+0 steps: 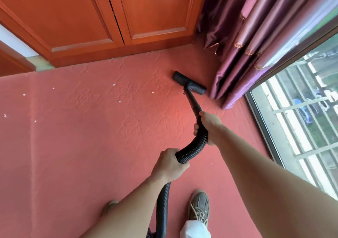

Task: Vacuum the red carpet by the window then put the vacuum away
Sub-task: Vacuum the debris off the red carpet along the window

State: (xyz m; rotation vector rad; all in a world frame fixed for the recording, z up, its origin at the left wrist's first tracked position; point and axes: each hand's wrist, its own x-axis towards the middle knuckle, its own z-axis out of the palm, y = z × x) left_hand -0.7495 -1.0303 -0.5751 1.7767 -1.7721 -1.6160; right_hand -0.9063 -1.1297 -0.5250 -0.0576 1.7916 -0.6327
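Black flat vacuum floor head (189, 82) sits on the red embossed carpet (91, 137) ahead and slightly right of me, in the corner by the purple satin curtain (243, 58) and window (301, 118). Its long axis runs crosswise to the black rigid wand (192, 100), which slants back toward my hands. Right hand (208, 126), nearer the head, arm stretched forward, is wrapped closed around the wand's upper end; left hand (169, 166), held lower and closer in, is fisted around the black ribbed hose (193, 146), while white scraps (119, 101) lie well off to the left, uncollected as I judge it.
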